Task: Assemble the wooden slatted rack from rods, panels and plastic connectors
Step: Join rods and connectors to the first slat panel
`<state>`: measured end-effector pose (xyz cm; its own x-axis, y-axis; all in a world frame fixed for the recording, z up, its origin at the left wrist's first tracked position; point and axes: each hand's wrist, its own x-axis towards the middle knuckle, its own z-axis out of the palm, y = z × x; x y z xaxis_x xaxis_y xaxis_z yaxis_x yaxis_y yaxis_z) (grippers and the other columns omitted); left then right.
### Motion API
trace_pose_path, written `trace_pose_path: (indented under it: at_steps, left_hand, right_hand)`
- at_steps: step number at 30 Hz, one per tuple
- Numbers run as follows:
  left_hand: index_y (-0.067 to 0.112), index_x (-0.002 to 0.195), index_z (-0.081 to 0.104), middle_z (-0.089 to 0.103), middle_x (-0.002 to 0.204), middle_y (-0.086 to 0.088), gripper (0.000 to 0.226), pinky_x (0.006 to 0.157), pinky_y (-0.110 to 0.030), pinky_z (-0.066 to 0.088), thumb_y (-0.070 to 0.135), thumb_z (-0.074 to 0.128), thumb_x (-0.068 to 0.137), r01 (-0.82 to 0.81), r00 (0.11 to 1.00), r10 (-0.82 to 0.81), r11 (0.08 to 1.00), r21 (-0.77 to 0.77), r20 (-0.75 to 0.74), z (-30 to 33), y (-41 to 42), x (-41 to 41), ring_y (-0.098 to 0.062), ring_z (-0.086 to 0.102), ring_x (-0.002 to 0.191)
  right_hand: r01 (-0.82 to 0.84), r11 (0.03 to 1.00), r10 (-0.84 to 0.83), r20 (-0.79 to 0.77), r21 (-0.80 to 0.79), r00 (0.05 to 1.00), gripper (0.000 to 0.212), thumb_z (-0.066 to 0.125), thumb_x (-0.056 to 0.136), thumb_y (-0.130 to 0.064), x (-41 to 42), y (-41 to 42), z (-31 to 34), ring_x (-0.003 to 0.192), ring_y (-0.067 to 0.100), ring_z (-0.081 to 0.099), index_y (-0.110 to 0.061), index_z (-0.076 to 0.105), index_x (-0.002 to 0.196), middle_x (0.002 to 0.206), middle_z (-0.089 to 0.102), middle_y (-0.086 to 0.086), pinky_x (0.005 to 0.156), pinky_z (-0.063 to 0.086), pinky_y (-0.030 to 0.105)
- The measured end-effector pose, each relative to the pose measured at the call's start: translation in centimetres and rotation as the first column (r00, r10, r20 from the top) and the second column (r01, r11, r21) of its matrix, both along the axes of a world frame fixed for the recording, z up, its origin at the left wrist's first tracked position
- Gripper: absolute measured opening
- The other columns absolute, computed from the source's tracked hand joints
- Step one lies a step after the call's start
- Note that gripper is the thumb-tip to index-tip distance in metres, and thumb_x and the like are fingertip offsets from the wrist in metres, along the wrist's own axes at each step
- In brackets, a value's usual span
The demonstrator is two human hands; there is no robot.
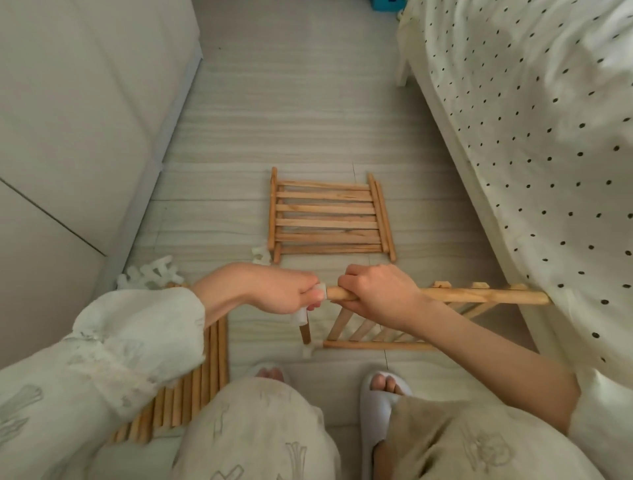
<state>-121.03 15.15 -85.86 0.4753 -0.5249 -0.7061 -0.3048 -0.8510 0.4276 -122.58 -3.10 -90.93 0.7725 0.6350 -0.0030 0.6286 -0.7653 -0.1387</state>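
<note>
Smooth round wooden rods (191, 387) lie bundled on the floor (291, 113) under the left sleeve. Just beyond, the left hand (284, 291) pinches a translucent plastic connector (310, 305) against the rounded end of a slatted panel (394, 329), whose top rail the right hand (376, 287) grips. Loose white connectors (154, 274) sit left; farther off, stacked slatted panels (329, 219) lie flat beside the dotted bedsheet (531, 120).

The rods (191, 387) are partly covered by the left sleeve (113, 346). The connector (317, 294) is mostly hidden within the left hand (284, 291). A blue object (387, 4) is cut off by the top edge.
</note>
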Motion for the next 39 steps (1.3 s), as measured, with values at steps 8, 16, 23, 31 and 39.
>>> trace_pose_path:
  at_steps: [8, 16, 23, 31, 39]
  left_hand:
    - [0.016, 0.118, 0.042, 0.039, 0.085, 0.009, 0.019, 0.058, -0.027, 0.035, 0.025, 0.033, 0.103, 0.151, 0.962, -0.191, 0.967, 0.205, 0.193, 0.0, -1.4, -1.2, -0.012, 0.044, 0.067]
    - [0.023, 0.098, 0.038, 0.043, 0.092, 0.008, 0.020, 0.072, -0.033, 0.044, 0.043, 0.036, 0.098, -0.079, 0.931, 0.076, 0.997, -0.007, 0.358, -1.4, -0.4, -2.0, -0.015, 0.051, 0.084]
    - [0.018, 0.099, 0.053, 0.053, 0.087, 0.007, 0.009, 0.062, -0.013, 0.043, 0.025, 0.051, 0.094, -0.257, 0.717, 0.468, 0.866, -0.428, 0.517, 3.8, 0.3, -0.1, -0.005, 0.053, 0.075]
    - [0.016, 0.105, 0.060, 0.058, 0.093, -0.005, 0.016, 0.061, -0.022, 0.040, 0.009, 0.056, 0.092, -0.871, 0.244, 0.933, 0.090, -0.483, -0.266, -6.0, 10.8, -1.2, -0.011, 0.052, 0.077]
    - [-0.005, 0.123, 0.050, 0.056, 0.103, -0.018, 0.030, 0.062, -0.027, 0.043, -0.004, 0.047, 0.093, -0.854, -0.264, 0.810, -0.449, -0.263, -0.524, -17.8, 17.4, 0.1, -0.019, 0.055, 0.077]
  right_hand:
    - [0.061, 0.997, -0.056, 0.116, -0.039, 0.992, 0.039, 0.090, 0.042, -0.025, -1.1, 0.2, -0.3, 0.027, 0.018, 0.041, -0.018, 0.052, 0.049, 0.040, 0.046, -0.007, 0.038, 0.014, 0.018]
    - [0.090, 0.995, -0.086, 0.071, -0.047, 0.994, 0.017, 0.069, 0.078, -0.027, -0.2, 0.5, -0.1, 0.060, 0.028, 0.061, -0.013, 0.060, 0.073, 0.069, 0.063, 0.003, 0.045, 0.016, 0.025]
    - [0.097, 0.988, -0.099, -0.014, -0.123, 0.995, 0.020, 0.048, 0.093, -0.033, 1.0, 0.8, 0.0, 0.081, 0.026, 0.061, -0.021, 0.041, 0.079, 0.087, 0.063, 0.000, 0.060, 0.032, 0.030]
    - [0.236, 0.955, -0.243, -0.018, -0.182, 0.970, 0.026, 0.041, 0.097, -0.040, 4.9, 1.6, 0.8, 0.093, 0.027, 0.061, -0.023, 0.058, 0.105, 0.095, 0.066, 0.004, 0.066, 0.037, 0.030]
    - [0.170, 0.983, -0.167, 0.052, -0.071, 0.985, 0.020, 0.044, 0.096, -0.038, 9.5, 7.0, 1.0, 0.087, 0.031, 0.060, -0.023, 0.043, 0.083, 0.087, 0.062, 0.005, 0.062, 0.035, 0.031]
